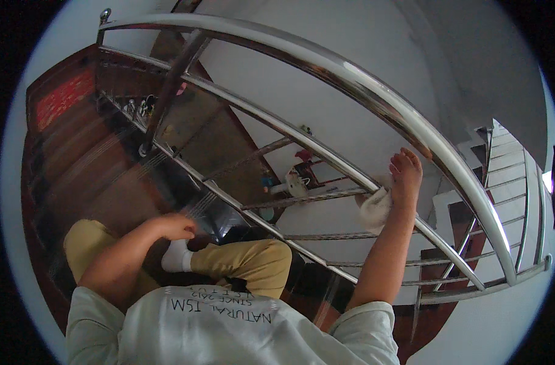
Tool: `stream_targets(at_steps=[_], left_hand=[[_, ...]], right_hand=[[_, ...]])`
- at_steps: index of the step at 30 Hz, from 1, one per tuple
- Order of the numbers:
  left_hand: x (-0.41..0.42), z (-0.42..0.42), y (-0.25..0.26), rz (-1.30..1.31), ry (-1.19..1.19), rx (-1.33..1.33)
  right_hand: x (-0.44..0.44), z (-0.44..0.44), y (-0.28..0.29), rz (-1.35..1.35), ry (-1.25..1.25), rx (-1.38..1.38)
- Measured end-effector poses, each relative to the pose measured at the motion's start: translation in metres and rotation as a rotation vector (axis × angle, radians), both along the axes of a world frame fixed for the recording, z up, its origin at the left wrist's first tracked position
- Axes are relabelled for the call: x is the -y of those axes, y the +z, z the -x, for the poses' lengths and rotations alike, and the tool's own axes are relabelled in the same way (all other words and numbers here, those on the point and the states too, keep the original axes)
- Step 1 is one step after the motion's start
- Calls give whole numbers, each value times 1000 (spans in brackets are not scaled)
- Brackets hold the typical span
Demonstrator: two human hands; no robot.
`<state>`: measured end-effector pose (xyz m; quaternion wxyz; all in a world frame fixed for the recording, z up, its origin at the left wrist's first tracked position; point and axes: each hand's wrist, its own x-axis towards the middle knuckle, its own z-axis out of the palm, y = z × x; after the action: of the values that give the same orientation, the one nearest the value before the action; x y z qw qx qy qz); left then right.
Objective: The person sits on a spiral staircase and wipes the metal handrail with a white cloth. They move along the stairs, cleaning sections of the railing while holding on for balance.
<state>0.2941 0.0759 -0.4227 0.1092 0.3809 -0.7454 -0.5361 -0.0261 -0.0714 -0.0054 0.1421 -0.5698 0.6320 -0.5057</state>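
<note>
My right arm reaches up along the polished metal stair railing. The curled fingers of my right hand (404,168) show just below the thick top handrail (350,73). Beside that wrist, a whitish cloth (376,211) is bunched against the middle rail (277,127). Whether any part of the hand grips the cloth is hidden. My left hand (179,226) hovers by my bent leg, above the white sock (177,256), with its fingers curled in. Nothing shows in it, though its palm faces away.
Dark stair treads (99,169) run down to a red mat (65,102) at the left. Thin twisted bars (305,199) join the middle and lower rails (227,199). Beyond the railing, assorted items (300,180) lie below. Another railing (505,173) rises at the right.
</note>
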Motion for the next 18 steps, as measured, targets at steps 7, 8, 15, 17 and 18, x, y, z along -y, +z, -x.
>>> stream_targets(at_steps=[7, 8, 15, 17, 18], left_hand=[[-3, 3, 5, -84, 6, -10], [-3, 2, 5, -82, -8, -7], [-3, 3, 11, -94, -40, -6], [-3, 5, 4, -59, -58, -28], [-4, 5, -1, -45, -57, -43]], right_hand=[[-57, 14, 29, -64, -394, -1037], [-68, 3, 33, -137, -485, -1113], [-87, 20, 63, -367, -485, -1019], [-89, 57, 82, -413, -217, -719], [-94, 59, 89, -459, -110, -643]])
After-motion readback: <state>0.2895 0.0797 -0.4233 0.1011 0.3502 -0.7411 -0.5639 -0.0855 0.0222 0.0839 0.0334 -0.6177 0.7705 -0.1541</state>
